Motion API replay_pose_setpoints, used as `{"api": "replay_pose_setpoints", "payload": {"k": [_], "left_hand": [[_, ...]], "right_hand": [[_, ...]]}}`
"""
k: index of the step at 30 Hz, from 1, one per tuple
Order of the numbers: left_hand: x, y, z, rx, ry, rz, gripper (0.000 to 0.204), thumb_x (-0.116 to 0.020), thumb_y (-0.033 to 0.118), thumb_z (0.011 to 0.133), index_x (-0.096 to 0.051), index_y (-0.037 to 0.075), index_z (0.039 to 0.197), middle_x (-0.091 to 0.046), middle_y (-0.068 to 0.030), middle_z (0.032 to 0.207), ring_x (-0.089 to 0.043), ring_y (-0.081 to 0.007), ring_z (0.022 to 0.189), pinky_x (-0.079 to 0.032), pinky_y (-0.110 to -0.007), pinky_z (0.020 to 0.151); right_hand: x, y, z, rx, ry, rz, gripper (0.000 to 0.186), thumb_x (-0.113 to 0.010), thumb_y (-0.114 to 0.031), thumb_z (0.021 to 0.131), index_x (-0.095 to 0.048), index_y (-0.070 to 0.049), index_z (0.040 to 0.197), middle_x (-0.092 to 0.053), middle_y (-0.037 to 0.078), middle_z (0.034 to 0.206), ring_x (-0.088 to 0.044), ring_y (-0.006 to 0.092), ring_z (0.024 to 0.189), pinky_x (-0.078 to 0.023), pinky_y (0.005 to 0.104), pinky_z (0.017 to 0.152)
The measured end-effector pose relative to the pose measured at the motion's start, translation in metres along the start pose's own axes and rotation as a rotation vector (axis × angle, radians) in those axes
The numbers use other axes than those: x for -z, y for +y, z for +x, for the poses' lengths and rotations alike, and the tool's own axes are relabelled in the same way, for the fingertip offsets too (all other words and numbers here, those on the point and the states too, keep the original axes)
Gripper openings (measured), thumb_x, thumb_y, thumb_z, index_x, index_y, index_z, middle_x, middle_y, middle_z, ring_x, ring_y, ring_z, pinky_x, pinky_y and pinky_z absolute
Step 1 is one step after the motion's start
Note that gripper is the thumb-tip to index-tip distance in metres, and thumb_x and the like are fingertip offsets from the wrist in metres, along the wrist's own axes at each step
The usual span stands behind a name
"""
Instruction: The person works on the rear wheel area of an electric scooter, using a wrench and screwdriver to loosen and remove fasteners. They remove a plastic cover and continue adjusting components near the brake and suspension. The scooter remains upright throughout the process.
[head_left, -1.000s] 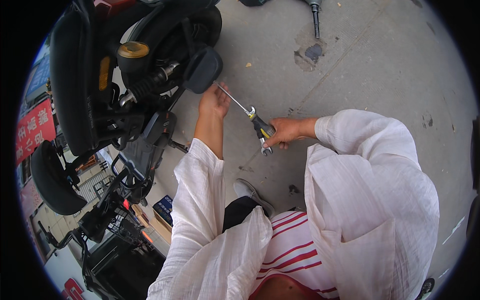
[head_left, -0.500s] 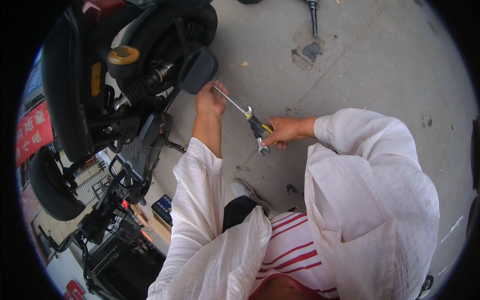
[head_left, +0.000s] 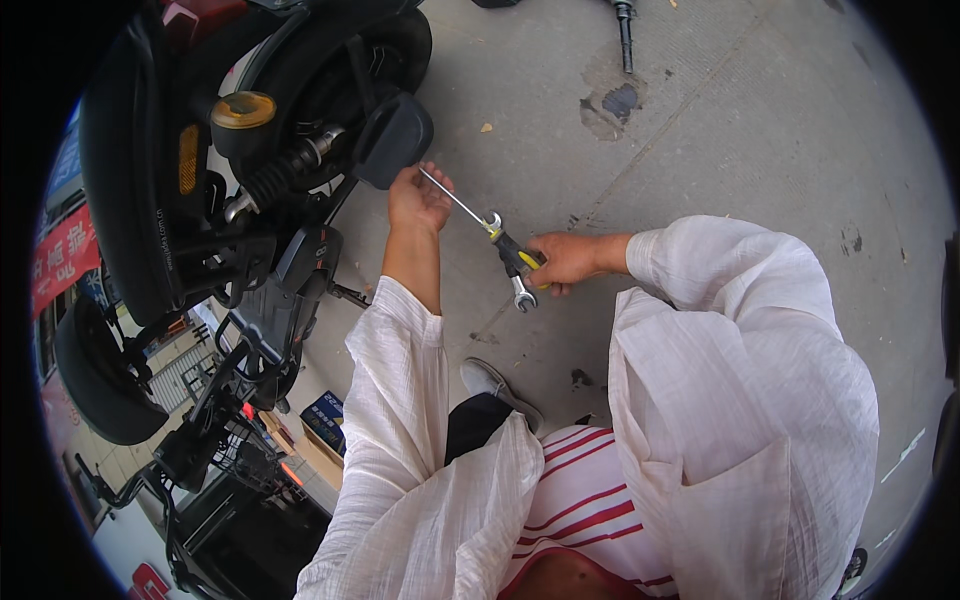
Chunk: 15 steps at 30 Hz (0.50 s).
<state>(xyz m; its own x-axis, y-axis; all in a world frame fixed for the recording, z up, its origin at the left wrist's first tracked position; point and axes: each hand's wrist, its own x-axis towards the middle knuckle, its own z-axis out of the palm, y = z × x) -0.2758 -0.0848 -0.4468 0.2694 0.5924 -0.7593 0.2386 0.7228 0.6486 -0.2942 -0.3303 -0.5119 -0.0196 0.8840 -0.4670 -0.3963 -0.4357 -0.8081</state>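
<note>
My right hand (head_left: 563, 262) grips a screwdriver (head_left: 510, 251) by its black and yellow handle. An open-ended wrench (head_left: 525, 300) is held along that handle, with one jaw by the shaft and the other below my fingers. The thin metal shaft slants up and left to my left hand (head_left: 419, 203). There the fingers are curled beside the shaft's tip; whatever they hold is hidden. Just beyond my left hand is a dark rounded panel (head_left: 394, 141), close to the rear of a black scooter (head_left: 138, 170). Whether that hand touches the panel, I cannot tell.
The scooter fills the left side, with an orange turn signal (head_left: 243, 110), a shock absorber (head_left: 286, 172) and a tyre (head_left: 405, 55). A dark tool with a long shaft (head_left: 626, 40) lies far off on the concrete floor (head_left: 780, 130). A box (head_left: 322, 418) stands at lower left.
The screwdriver and wrench have shifted very slightly in my right hand. My left hand stays by the shaft's tip, and the view has moved a little.
</note>
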Motion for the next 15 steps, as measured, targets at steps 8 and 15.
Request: {"api": "replay_pose_setpoints", "payload": {"k": [8,15], "left_hand": [[0.000,0.002,0.002,0.012,0.008,0.018,0.013,-0.054,0.017,0.093,-0.061,0.005,0.093,-0.063,-0.0057,0.094,-0.058,-0.0205,0.087,-0.048,-0.040,0.086],[0.007,0.003,0.003,0.043,-0.073,-0.012,0.015,-0.052,0.018,0.094,-0.059,0.005,0.099,-0.059,-0.0057,0.098,-0.055,-0.0209,0.090,-0.047,-0.040,0.087]], "right_hand": [[-0.001,0.002,0.003,0.028,0.006,-0.013,0.042,-0.073,-0.028,0.088,-0.052,0.005,0.104,-0.067,0.015,0.085,-0.067,0.0185,0.062,-0.057,0.0325,0.053],[-0.001,-0.005,-0.002,-0.044,-0.019,-0.024,0.053,-0.075,-0.033,0.088,-0.047,0.006,0.110,-0.065,0.016,0.092,-0.071,0.0207,0.073,-0.057,0.0316,0.057]]}}
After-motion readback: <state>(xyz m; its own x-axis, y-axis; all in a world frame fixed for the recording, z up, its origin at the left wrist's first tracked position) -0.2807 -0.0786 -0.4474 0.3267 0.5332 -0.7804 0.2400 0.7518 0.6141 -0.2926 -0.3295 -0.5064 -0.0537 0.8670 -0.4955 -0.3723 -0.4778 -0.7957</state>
